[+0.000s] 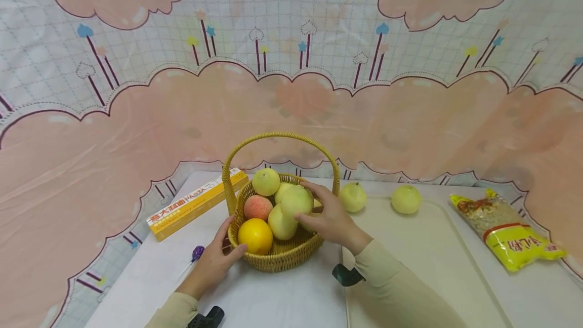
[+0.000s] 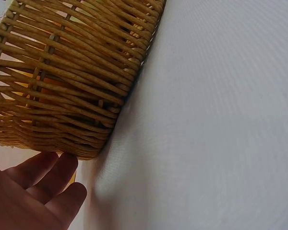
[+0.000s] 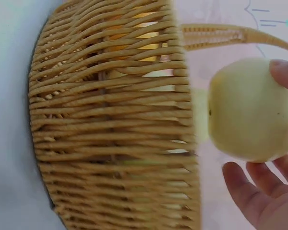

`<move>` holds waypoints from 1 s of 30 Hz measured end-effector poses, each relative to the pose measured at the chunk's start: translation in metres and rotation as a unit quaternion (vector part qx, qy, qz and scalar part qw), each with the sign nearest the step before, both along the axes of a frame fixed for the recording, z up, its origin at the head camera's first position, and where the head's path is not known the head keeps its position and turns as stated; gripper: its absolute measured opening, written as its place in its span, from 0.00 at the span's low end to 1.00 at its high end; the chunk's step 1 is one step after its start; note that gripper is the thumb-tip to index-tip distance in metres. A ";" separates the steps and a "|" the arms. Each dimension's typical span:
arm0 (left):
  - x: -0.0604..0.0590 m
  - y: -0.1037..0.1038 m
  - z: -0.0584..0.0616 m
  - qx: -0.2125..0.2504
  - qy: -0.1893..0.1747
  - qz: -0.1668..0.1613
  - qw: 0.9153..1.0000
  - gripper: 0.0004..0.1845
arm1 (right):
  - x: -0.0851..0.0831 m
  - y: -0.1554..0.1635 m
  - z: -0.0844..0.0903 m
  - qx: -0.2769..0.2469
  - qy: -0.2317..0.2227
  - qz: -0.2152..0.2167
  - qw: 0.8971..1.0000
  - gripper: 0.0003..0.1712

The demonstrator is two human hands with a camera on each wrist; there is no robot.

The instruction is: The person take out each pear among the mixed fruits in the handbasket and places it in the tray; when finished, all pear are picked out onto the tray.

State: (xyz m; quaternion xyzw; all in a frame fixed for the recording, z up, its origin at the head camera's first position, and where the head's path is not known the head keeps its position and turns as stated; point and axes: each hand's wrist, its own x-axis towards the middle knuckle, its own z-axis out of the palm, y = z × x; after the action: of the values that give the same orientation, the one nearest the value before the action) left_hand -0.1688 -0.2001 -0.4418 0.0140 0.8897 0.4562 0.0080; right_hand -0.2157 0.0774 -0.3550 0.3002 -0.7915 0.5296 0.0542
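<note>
A yellow wicker basket (image 1: 282,263) with a tall arched handle stands on the white table. My left hand (image 1: 211,264) holds its left side, thumb at the rim and fingers against the outer weave (image 2: 62,110). Between the thumb and fingers of my right hand (image 1: 330,219) is a pale green pear (image 1: 296,200), held over the right part of the basket. The right wrist view shows this pear (image 3: 252,110) just above the rim. Inside the basket are an orange (image 1: 255,237), a reddish peach (image 1: 258,208) and several pale green pears (image 1: 266,182).
An orange-and-white pasta box (image 1: 196,206) lies behind left of the basket. A purple-wrapped lollipop (image 1: 198,253) is beside my left hand. Two more pears (image 1: 352,197) sit at the back of a cream tray (image 1: 410,267), and a yellow food bag (image 1: 505,234) lies far right.
</note>
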 end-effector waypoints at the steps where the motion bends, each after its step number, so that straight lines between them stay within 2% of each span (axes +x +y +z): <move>1: 0.000 0.000 0.000 -0.001 0.001 0.000 1.000 0.43 | 0.005 0.002 0.006 0.005 0.000 0.003 1.000 0.38; 5: 0.000 -0.001 -0.001 -0.005 0.006 0.000 1.000 0.43 | 0.017 0.011 0.015 0.026 0.028 0.005 0.999 0.37; 14: 0.000 -0.002 -0.001 -0.006 -0.001 0.003 1.000 0.44 | 0.032 0.034 0.017 0.052 0.069 0.002 0.996 0.36; 20: 0.000 0.000 -0.001 0.000 -0.005 0.002 1.000 0.44 | 0.025 0.058 -0.007 0.069 0.108 -0.004 0.992 0.37; 23: 0.000 0.000 -0.002 -0.001 -0.005 0.002 1.000 0.44 | 0.022 0.070 -0.018 0.073 0.113 -0.009 0.991 0.37; 30: -0.001 0.000 -0.002 -0.003 -0.003 0.001 1.000 0.44 | 0.024 0.089 -0.028 0.067 0.117 -0.032 0.990 0.37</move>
State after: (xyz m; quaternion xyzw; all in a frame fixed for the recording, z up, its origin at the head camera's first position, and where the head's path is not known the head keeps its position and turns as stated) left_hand -0.1694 -0.2005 -0.4435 0.0121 0.8912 0.4534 0.0101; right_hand -0.1920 0.1668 -0.3832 0.3379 -0.8227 0.4342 0.1431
